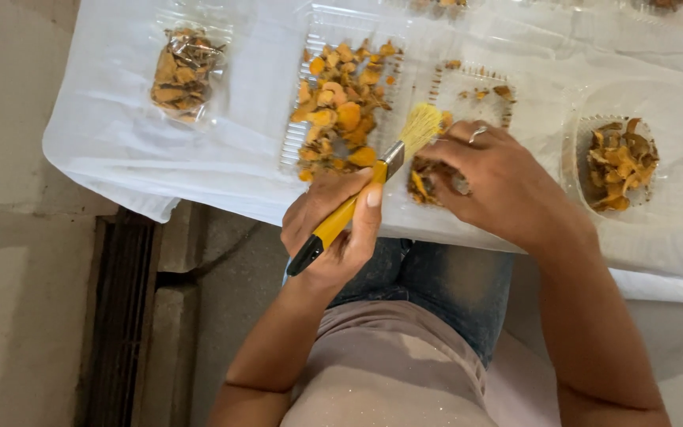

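Four clear trays of orange mushrooms sit on the white-covered desk (pixel 120 150). The left hand (pixel 330 229) grips a yellow-handled brush (pixel 357 202); the right hand (pixel 492 182) pinches a mushroom (pixel 424 178) over the tray (pixel 468 87).

Single head-worn camera, looking steeply down from above lap, close over near edge of white-covered table (pixel 223 170); no second view.

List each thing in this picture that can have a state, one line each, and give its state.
Brush: held in the left hand, bristles up.
Right hand: on a mushroom at the table edge.
Middle tray: open, full of orange mushrooms.
Right tub: open, partly filled.
Left bag: lying flat, holding mushrooms.
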